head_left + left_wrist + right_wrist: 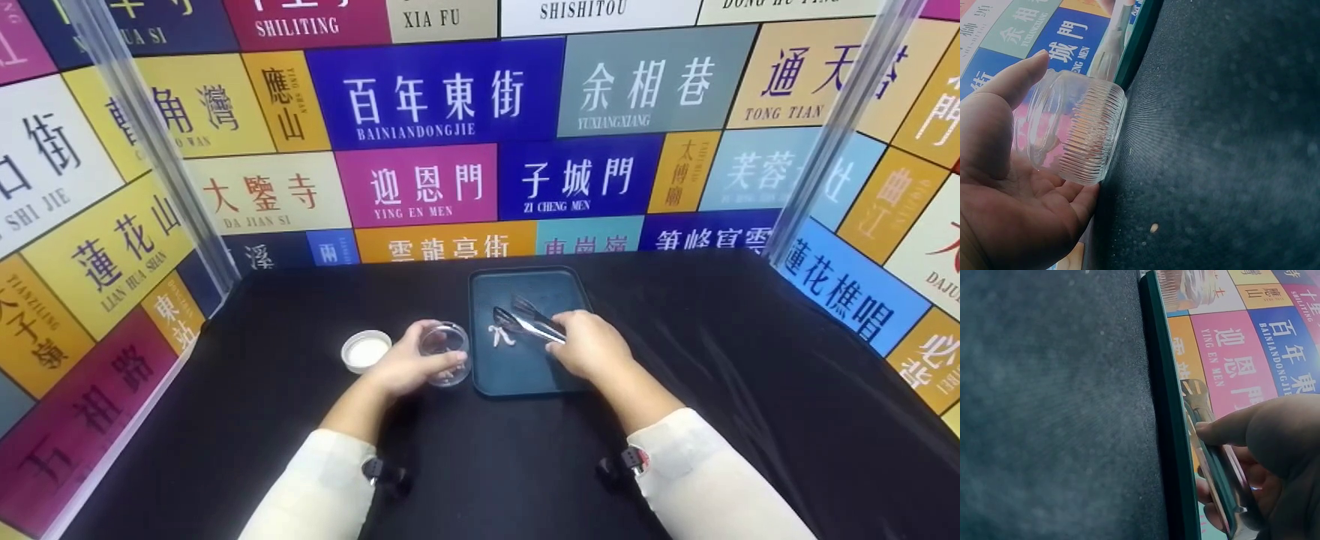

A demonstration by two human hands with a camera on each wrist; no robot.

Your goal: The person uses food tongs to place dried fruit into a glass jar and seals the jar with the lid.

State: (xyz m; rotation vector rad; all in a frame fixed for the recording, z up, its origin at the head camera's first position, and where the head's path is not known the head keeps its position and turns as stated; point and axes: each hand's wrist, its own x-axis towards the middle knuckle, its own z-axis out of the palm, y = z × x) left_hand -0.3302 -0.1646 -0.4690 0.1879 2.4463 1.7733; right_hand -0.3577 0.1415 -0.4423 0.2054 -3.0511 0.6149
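Observation:
My left hand (411, 360) grips a clear ribbed jar (1081, 129) with its thumb on one side and its fingers round the other. The jar has no lid on and stands on the black cloth at the tray's left edge. In my right hand (594, 341) is a pair of metal tongs (536, 324), pinched between thumb and fingers. Their tips are parted above the dark blue-green tray (525, 379). Beside the tips, several small pale strips (501, 335) lie on the tray; their kind cannot be told.
A round white lid (366, 350) lies left of the jar. Black cloth (472, 465) covers the table. Behind stands a wall of coloured street-name panels (435, 97), with clear upright posts (829, 142) at both sides.

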